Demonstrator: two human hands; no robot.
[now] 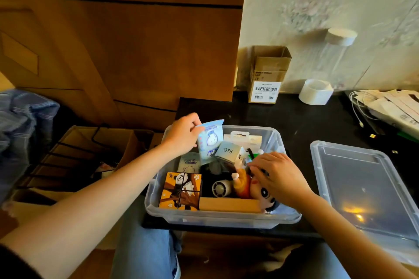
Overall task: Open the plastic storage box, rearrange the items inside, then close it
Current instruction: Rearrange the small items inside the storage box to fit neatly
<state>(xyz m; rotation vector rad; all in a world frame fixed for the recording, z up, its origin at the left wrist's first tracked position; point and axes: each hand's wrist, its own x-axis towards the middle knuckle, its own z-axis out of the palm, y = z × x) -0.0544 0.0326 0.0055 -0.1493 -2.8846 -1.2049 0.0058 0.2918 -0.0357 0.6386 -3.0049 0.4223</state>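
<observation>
While the lid is off, we are in the middle of moving things around inside the box.

Box: the clear plastic storage box (217, 217) sits open at the front edge of the dark table (306, 120), just in front of us.

Lid: the clear lid (362, 188) lies flat on the table to the right of the box, close beside it.

Left hand: our left hand (182, 135) pinches the top corner of a light blue packet (209, 140) and holds it up over the back left of the box.

Right hand: our right hand (277, 175) reaches down into the right side, fingers curled on something dark and thin (maybe a pen, it is too blurry to be sure), just above the plush doll (260, 192).

How to do it well: we should stand the blue packet up along the back wall, next to the other flat packs, so it does not lie on top. We should keep tall things low, or the lid will not shut. The doll is soft, so it can be tucked into a gap last.

Writing we can read: the small grey box (227, 152) says "Q88". The cardboard box (267, 75) by the wall has barcodes and a CE mark; its small print looks like "Made in Vietnam". The blue packet has a cartoon face, but its words are too small to read.

Other picture: the panda box (181, 190) shows a panda on orange.
</observation>
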